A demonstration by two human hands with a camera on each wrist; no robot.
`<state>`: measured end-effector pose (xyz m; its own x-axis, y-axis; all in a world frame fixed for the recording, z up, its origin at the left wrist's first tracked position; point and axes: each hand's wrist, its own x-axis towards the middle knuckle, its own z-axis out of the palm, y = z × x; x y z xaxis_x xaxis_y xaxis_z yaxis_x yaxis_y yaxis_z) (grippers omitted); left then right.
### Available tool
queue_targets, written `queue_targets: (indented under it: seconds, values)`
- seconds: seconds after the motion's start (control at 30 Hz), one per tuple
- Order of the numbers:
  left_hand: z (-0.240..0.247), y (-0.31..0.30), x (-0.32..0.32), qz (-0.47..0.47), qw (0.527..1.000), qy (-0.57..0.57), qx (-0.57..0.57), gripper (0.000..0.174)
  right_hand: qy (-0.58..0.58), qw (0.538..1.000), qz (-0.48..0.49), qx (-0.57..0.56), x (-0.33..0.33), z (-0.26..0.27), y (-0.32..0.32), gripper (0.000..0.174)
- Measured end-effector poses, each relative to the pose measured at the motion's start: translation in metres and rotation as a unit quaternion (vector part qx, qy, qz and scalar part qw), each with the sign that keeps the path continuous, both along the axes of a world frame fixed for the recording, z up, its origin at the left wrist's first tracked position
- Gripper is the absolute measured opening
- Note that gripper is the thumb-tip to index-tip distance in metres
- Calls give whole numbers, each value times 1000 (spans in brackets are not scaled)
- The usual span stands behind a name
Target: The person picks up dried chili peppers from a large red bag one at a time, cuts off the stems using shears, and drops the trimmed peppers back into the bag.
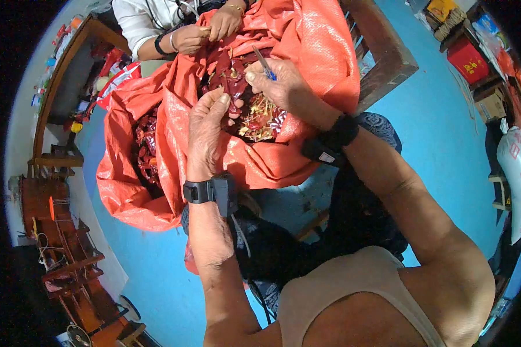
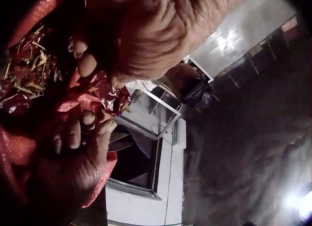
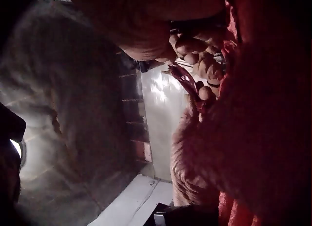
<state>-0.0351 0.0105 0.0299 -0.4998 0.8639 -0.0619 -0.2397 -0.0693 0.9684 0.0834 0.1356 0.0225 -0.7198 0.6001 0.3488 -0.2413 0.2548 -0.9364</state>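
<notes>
My left hand [image 1: 207, 118] pinches a dark red dried chili [image 1: 235, 104] between thumb and fingers, over the mouth of an orange-red woven sack [image 1: 318, 43]. The same glossy chili [image 3: 185, 81] spans the gap between the hands in the right wrist view. In my right hand [image 1: 286, 89] is a pair of slim scissors [image 1: 264, 62] with a blue part by the fingers, its metal tip pointing up and away. Beneath both hands, the sack holds more dried red chilies and pale stem bits [image 1: 257, 118]. The palms hide part of the scissors.
Across the sack, another person's hands [image 1: 208, 34] work close together at its far edge. More chilies [image 1: 146, 144] lie in a left-hand fold of sacking. A wooden frame [image 1: 382, 52] stands at the right, and a brown wooden rack [image 1: 69, 248] at the lower left.
</notes>
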Motion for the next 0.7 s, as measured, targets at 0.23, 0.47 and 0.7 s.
queue_targets:
  seconds: [0.23,0.47,0.7]
  values:
    - [-2,-2,12,-9,1000,6,14,16,6,999,23,-25,0,7,-12,19]
    - [-8,2,14,2,998,59,12,12,7,999,-1,39,-1,4,-14,17]
    - [-8,-1,19,31,947,318,-7,11,-91,976,-27,196,8,4,-11,17]
